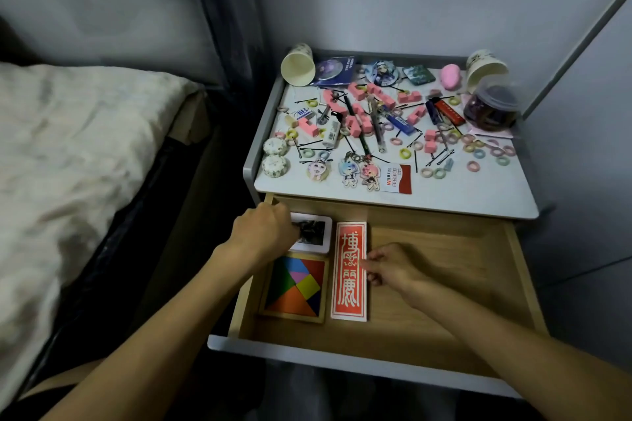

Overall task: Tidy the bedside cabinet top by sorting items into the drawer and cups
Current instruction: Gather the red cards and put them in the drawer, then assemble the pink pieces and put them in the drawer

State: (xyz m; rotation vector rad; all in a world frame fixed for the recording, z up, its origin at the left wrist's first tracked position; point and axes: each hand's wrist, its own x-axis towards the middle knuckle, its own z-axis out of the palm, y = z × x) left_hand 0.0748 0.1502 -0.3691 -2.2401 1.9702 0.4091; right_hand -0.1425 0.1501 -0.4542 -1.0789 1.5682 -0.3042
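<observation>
Head view: the drawer (444, 287) of the bedside cabinet is seen pulled out towards the near side, its wooden floor exposed. Three flat items are laid at its left end. A white-bordered photo card (314, 232) is placed in the far left corner, a tangram puzzle (294, 287) in a wooden frame is set just near of it, and a long red strip (349, 272) with white characters is laid just right of both, running near to far.

The left hand (265, 232) is set over the left part of the photo card, with fingers curled down onto it in a grip. The right hand (393, 267) is held at the right edge of the red strip, which is pinched between curled fingertips and thumb.

The cabinet top (444, 191) is covered with scattered small things. Pink foam blocks (362, 92) are spread across the middle, and pastel hair ties (473, 166) are strewn mostly to the right. A left paper cup (298, 67) is tipped on its side at the far left corner, and a right paper cup (485, 70) is likewise tipped at the far right corner. A clear jar (492, 106) with dark contents is placed just near of the right cup. A bed (68, 147) is seen at the left.
</observation>
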